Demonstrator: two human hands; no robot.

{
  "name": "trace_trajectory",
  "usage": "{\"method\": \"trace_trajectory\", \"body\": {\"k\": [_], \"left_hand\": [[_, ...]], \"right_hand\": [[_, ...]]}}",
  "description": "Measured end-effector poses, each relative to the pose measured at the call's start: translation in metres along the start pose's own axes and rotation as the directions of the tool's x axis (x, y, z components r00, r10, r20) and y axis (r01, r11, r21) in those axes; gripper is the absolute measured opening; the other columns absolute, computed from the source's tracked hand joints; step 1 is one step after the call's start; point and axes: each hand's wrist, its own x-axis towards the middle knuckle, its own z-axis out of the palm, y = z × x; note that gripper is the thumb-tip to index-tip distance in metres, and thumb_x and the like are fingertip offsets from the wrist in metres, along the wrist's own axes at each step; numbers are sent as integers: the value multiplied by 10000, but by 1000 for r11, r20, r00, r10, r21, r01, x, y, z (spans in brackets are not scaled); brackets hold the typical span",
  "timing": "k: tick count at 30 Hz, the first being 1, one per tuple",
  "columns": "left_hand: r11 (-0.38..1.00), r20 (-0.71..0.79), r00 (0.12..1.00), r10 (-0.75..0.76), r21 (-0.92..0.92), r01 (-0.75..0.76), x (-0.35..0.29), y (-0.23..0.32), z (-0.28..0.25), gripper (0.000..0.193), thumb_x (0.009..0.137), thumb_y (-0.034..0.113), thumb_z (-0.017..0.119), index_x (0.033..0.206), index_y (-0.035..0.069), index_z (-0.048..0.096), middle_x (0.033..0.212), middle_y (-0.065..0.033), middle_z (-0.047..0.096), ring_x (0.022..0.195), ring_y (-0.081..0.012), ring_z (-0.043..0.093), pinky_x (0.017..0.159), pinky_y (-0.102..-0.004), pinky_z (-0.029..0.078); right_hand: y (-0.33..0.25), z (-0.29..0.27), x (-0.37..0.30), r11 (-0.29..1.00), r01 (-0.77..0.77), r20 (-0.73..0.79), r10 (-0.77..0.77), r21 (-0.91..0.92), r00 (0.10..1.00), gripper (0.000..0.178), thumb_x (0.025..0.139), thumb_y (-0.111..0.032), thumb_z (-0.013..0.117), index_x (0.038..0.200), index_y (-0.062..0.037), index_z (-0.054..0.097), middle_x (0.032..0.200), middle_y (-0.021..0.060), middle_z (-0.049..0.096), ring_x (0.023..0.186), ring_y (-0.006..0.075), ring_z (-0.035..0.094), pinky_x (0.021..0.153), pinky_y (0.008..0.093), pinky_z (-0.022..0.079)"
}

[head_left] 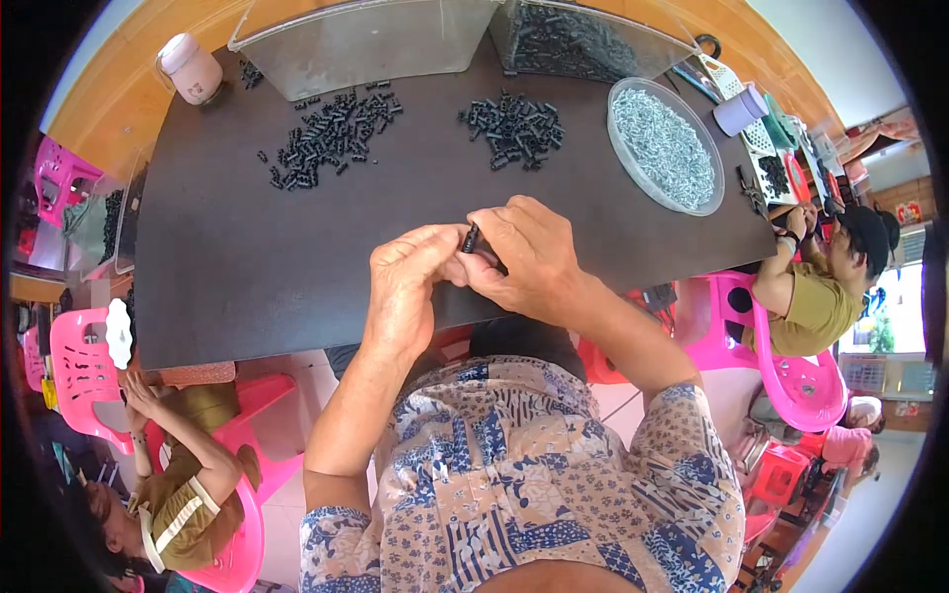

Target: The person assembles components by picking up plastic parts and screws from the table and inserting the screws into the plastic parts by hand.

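Note:
Over the near part of the dark table (pixel 237 267), my two hands meet at a small black ribbed plastic piece (pixel 470 238). My left hand (pixel 410 267) is closed, its thumb and fingers pinching the piece from the left. My right hand (pixel 532 255) curls round from the right, fingertips against the same piece. A dark bit also shows under the right fingers; whether it is part of the piece I cannot tell. Beyond my hands lie two heaps of similar black pieces, a wide left heap (pixel 336 136) and a smaller middle heap (pixel 512 128).
A round clear tray (pixel 716 198) of small silvery parts stands at the right. Two clear bins, a left bin (pixel 376 54) and a right bin (pixel 593 44) with black pieces, line the back. A pink jar (pixel 191 69) stands far left, a lilac cup (pixel 739 111) far right. People sit on both sides.

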Motion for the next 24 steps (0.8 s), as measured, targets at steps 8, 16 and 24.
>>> {"method": "trace_trajectory", "body": {"k": [8,16,24], "left_hand": [[999,141,990,1,42,-7,-11,0,-2,248,899,128,502,854,-85,620,720,-107,634,602,-151,585,588,-245,450],[993,13,997,77,83,-78,-12,-9,4,224,889,99,496,786,-67,605,658,-81,593,577,-127,546,569,-237,433],[972,108,994,17,229,-42,-9,-8,-6,246,905,177,529,855,-43,628,704,-74,623,600,-121,566,567,-231,420]], "right_hand": [[0,4,-4,998,55,-41,-54,29,998,353,591,-56,685,891,46,530,694,92,492,585,244,488,520,341,428],[2,10,-9,992,123,-25,-123,25,992,268,607,-50,647,827,39,523,660,89,445,558,245,461,503,341,422],[6,5,-11,994,4,17,-6,109,1000,330,655,-33,655,953,52,540,683,109,507,561,260,503,495,348,425]]}}
